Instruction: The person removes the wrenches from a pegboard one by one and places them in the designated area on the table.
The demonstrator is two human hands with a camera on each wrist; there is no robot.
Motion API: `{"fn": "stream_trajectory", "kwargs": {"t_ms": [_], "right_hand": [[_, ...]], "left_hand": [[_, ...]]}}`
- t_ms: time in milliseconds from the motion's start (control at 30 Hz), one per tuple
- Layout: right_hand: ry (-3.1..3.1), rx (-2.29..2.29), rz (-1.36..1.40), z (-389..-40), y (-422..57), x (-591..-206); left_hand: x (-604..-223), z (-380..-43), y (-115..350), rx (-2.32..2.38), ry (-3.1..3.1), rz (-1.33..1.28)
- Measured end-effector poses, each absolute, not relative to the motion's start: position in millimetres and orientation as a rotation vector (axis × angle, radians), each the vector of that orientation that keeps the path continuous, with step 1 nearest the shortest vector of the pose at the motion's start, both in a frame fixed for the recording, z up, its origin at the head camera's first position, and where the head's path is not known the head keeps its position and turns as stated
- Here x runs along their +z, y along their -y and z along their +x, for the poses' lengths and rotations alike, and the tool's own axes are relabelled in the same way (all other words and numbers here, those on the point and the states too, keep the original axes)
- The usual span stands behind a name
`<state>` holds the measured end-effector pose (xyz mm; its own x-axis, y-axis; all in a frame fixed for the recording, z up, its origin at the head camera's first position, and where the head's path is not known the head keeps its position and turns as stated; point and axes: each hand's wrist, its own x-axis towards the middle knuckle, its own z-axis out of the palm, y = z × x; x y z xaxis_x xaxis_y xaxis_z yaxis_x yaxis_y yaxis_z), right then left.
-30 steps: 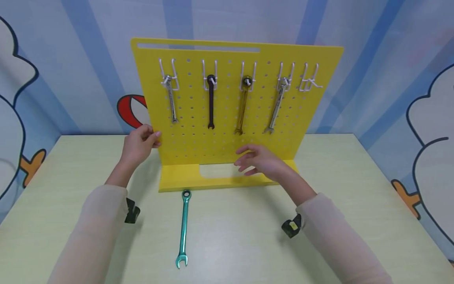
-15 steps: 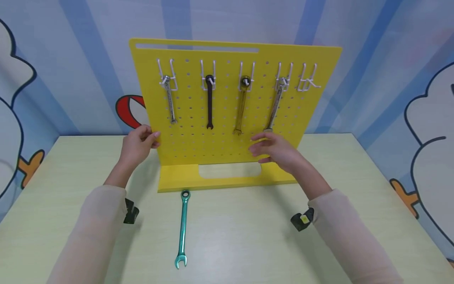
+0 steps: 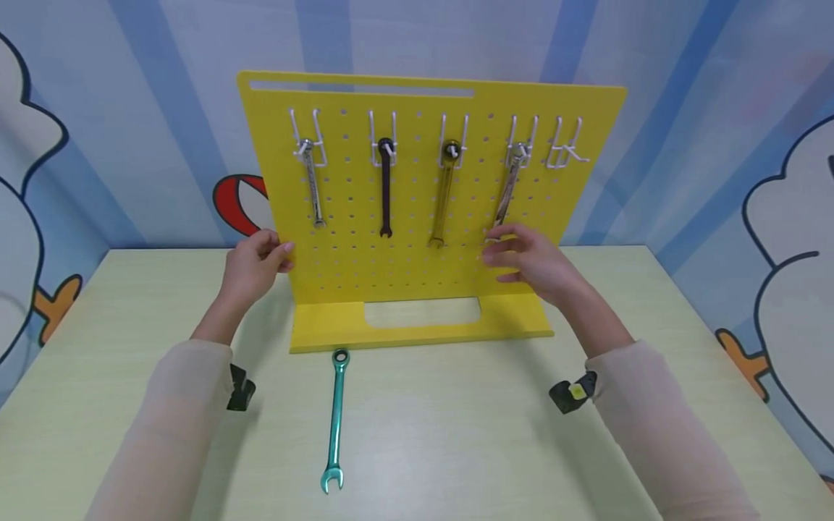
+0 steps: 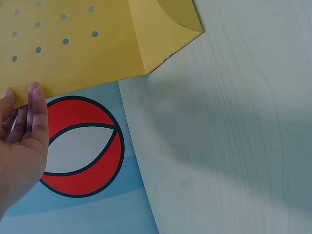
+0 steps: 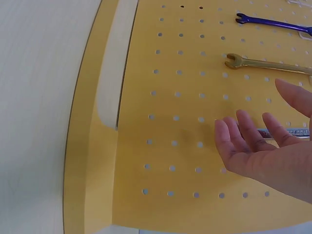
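My left hand pinches the left edge of a yellow pegboard, thumb in front and fingers at the rim, as the left wrist view also shows. Before the board's lower right part is my right hand, its fingers loosely bent. They overlap the lower end of a silver combination wrench; whether they touch it I cannot tell. A gold wrench, a black-looking wrench and a smaller silver wrench hang from white hooks to its left. On the table lies a green ratcheting wrench.
A white hook at the board's far right bears no wrench. The board's yellow base stands on the pale wooden table. Behind is a blue striped wall covering with cartoon shapes.
My right hand has moved right and a little up, from below the gold wrench to the lower end of the right silver wrench. My left hand has stayed at the board's edge.
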<state>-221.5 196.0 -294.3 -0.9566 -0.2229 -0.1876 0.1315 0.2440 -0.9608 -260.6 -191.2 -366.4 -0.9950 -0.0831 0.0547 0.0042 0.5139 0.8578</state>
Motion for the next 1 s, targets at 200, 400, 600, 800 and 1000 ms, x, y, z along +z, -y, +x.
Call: {"fn": "stream_trajectory", "kwargs": {"t_ms": [200, 400, 600, 800, 1000], "right_hand": [[-2.259, -1.793, -0.081, -223.2, -201.9, -289.6], [-2.291, -1.847, -0.079, -225.3, -206.8, -283.9], [-2.332, -1.894, -0.085, -226.7, -209.1, -278.7], [-2.340, -1.927, -0.103, -227.5, -209.2, -272.9], [-2.332, -1.974, -0.108, -228.6, -207.4, -264.8]], "left_hand": [[-384.2, -276.0, 199.4, -1.530, 2.647, 0.083], [-369.7, -263.9, 195.2, -1.542, 2.646, 0.036], [-341.2, -239.8, 180.7, -1.456, 2.698, 0.039], [-338.5, -237.7, 179.9, -1.440, 2.708, 0.043], [-340.2, -239.4, 178.6, -1.441, 2.693, 0.068]]}}
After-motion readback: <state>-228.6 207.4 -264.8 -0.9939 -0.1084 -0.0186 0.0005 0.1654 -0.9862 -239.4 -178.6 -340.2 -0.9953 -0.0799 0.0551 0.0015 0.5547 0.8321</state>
